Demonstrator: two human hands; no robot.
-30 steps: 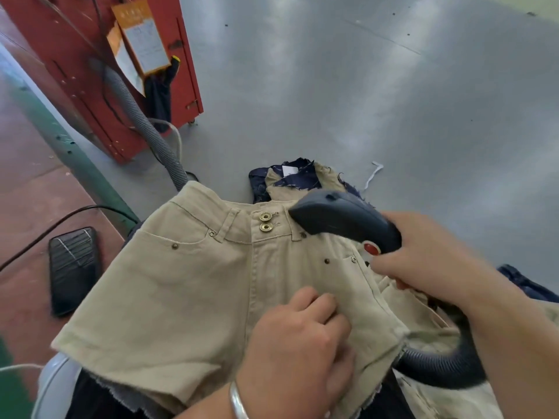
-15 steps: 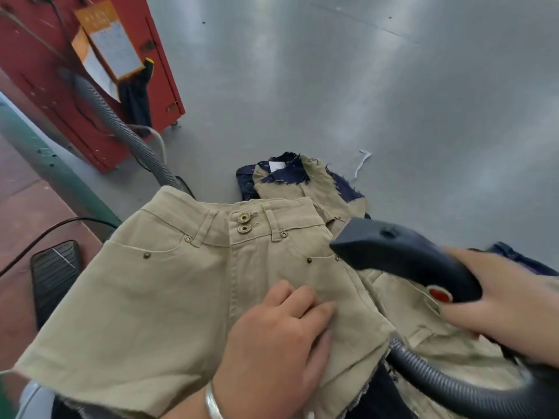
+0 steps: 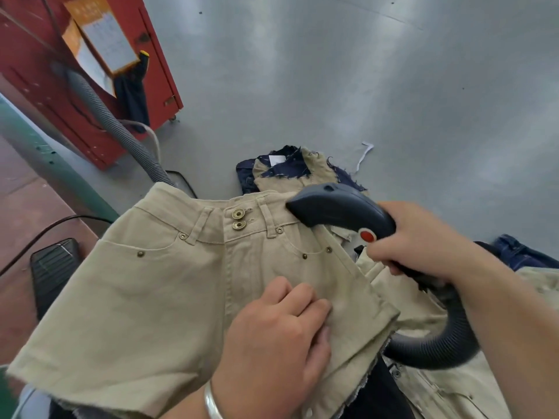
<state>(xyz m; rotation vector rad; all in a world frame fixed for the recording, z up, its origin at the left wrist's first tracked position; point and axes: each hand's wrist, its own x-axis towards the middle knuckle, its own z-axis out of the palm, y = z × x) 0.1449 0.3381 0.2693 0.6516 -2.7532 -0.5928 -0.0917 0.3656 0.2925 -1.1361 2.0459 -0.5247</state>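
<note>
L hand [image 3: 272, 337] flat on shorts [image 3: 145, 297], R hand [image 3: 423, 240] grips steamer [image 3: 338, 207] at waistband

We can't really read anything here: the orange-edged sheet [image 3: 109, 40] on the red cabinet [image 3: 160, 74] has print, but it's too blurry.

Print on paper sheet [image 3: 109, 40] too small to read, steamer hose [image 3: 438, 350] passing behind right forearm [image 3: 514, 316]

view: head | worn on person's head | faces forward and down | close above shorts [image 3: 169, 297] | floor [image 3: 393, 86] beyond
</note>
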